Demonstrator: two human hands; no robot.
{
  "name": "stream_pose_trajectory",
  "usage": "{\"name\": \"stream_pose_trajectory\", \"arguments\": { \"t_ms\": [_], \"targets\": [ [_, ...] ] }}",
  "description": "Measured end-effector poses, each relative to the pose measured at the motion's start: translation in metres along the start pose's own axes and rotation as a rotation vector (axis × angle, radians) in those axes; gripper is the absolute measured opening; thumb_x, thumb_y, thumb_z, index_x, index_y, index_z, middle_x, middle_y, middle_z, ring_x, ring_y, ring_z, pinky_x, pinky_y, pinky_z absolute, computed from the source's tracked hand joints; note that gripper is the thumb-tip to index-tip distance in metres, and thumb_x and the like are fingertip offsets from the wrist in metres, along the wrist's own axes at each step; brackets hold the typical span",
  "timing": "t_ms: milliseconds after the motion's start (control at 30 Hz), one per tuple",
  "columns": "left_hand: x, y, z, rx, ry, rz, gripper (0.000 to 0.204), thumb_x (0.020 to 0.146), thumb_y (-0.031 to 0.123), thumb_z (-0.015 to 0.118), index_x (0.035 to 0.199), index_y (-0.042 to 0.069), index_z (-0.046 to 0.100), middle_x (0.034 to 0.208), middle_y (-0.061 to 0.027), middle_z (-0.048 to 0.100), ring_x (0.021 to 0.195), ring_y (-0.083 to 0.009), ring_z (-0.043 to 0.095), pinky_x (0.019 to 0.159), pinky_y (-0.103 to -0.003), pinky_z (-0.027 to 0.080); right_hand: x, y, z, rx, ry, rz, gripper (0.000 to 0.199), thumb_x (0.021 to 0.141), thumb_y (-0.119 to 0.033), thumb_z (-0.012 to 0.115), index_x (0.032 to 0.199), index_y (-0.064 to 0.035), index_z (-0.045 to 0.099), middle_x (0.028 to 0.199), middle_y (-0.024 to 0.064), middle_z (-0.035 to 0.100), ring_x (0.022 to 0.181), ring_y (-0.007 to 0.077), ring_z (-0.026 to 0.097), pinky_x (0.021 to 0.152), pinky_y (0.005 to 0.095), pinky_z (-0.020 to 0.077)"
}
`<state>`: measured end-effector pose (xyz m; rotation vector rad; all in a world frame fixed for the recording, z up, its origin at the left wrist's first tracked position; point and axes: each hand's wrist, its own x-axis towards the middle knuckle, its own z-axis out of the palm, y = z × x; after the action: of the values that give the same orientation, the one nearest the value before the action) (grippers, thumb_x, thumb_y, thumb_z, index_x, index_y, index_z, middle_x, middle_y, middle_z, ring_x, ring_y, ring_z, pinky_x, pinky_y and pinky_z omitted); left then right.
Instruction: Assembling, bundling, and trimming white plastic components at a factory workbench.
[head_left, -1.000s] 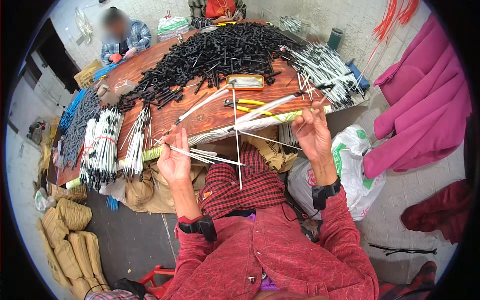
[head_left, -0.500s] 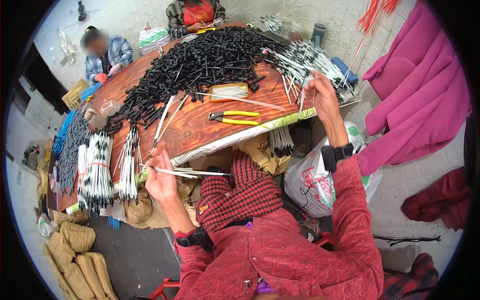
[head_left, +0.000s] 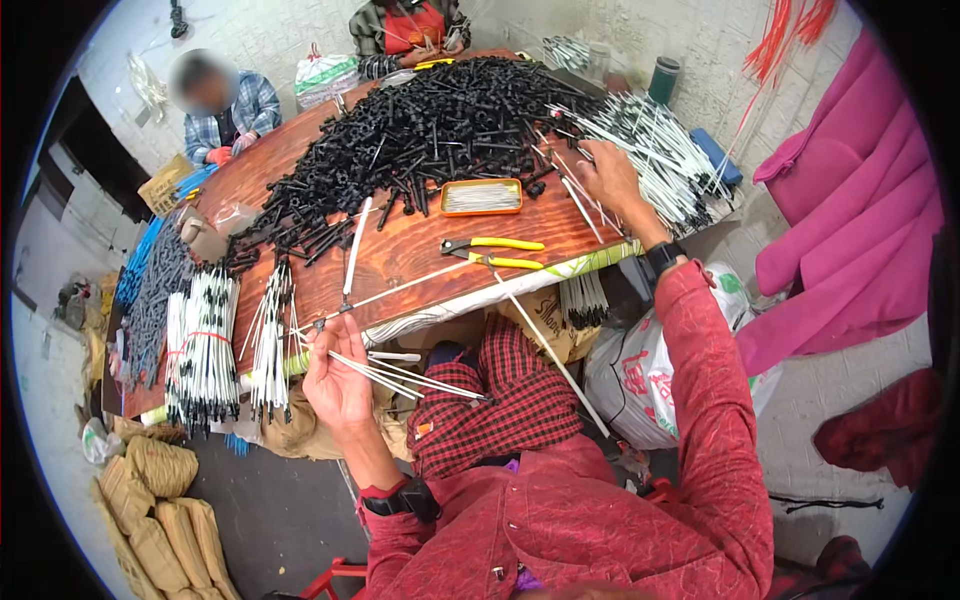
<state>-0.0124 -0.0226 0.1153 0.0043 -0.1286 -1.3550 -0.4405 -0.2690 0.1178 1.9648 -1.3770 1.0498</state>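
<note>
My left hand (head_left: 338, 378) is closed around several thin white rods (head_left: 415, 378) with dark tips, which fan out to the right over my lap. Just above its fingertips, a white strip (head_left: 357, 245) with a dark lower end stands out over the table. A thin pale rod (head_left: 410, 288) runs from near these fingers to the pliers. My right hand (head_left: 612, 180) reaches over the right side of the table with fingers apart, beside a pile of white rods with black ends (head_left: 655, 150). Another long white rod (head_left: 550, 355) slants off the table edge toward my lap.
Yellow-handled pliers (head_left: 492, 252) lie near the front edge, below an orange tray (head_left: 482, 210) of thin pins. A large heap of black parts (head_left: 440, 120) covers the table's middle. Banded white rods (head_left: 203, 335) stand at left. Two people (head_left: 225, 110) work across the table.
My right hand has moved left and down toward the white rods. My left hand's rods are fanned wider, and a long white rod now slants over the table edge.
</note>
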Motion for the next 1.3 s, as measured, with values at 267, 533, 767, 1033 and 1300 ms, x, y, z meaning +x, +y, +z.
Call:
{"name": "stream_pose_trajectory", "arguments": {
  "t_ms": [267, 533, 767, 1033, 1300],
  "targets": [
    [0.003, 0.021, -0.005, 0.064, -0.049, -0.019, 0.013, 0.095, -0.005, 0.047, 0.106, -0.003, 0.055, 0.084, -0.0118, 0.058, 0.112, -0.0290, 0.058, 0.117, -0.049, 0.037, -0.079, -0.029, -0.110, 0.404, -0.212, 0.319, 0.027, 0.094, -0.024, 0.063, 0.111, -0.0042, 0.065, 0.093, 0.0111, 0.068, 0.078, 0.0246, 0.067, 0.070, 0.0307, 0.0520],
    [0.003, -0.001, -0.001, 0.136, 0.007, 0.005, 0.023, 0.094, -0.007, 0.048, 0.116, -0.005, 0.054, 0.082, -0.0101, 0.053, 0.106, -0.0277, 0.058, 0.116, -0.048, 0.039, -0.128, -0.044, -0.106, 1.026, -0.744, 1.151, 0.032, 0.099, -0.036, 0.057, 0.106, -0.0059, 0.066, 0.084, 0.0009, 0.066, 0.072, 0.0069, 0.062, 0.065, 0.0240, 0.0501],
    [-0.014, -0.016, 0.008, 0.310, 0.105, 0.014, 0.026, 0.094, -0.006, 0.050, 0.119, -0.002, 0.051, 0.078, -0.0079, 0.050, 0.102, -0.0263, 0.058, 0.113, -0.047, 0.041, -0.118, -0.034, -0.057, 1.269, -0.729, 1.294, 0.031, 0.100, -0.037, 0.056, 0.103, -0.0077, 0.066, 0.081, -0.0023, 0.065, 0.067, 0.0059, 0.060, 0.061, 0.0222, 0.0490],
    [-0.016, -0.025, 0.005, 0.324, 0.008, -0.056, 0.020, 0.095, -0.003, 0.051, 0.114, 0.003, 0.049, 0.076, -0.0043, 0.048, 0.098, -0.0239, 0.057, 0.107, -0.046, 0.047, -0.137, -0.037, -0.077, 1.386, -0.498, 1.148, 0.025, 0.100, -0.033, 0.057, 0.104, -0.0089, 0.064, 0.080, -0.0044, 0.061, 0.068, 0.0059, 0.058, 0.064, 0.0215, 0.0501],
    [-0.012, -0.045, 0.016, 0.390, -0.063, -0.098, 0.015, 0.099, 0.001, 0.048, 0.112, 0.008, 0.046, 0.077, -0.0013, 0.048, 0.094, -0.0205, 0.056, 0.102, -0.045, 0.050, -0.182, -0.149, -0.121, 1.975, -1.081, 0.941, 0.013, 0.100, -0.016, 0.055, 0.103, -0.0047, 0.060, 0.126, 0.0150, 0.060, 0.109, 0.0232, 0.063, 0.092, 0.0346, 0.0530]
  ]
}}
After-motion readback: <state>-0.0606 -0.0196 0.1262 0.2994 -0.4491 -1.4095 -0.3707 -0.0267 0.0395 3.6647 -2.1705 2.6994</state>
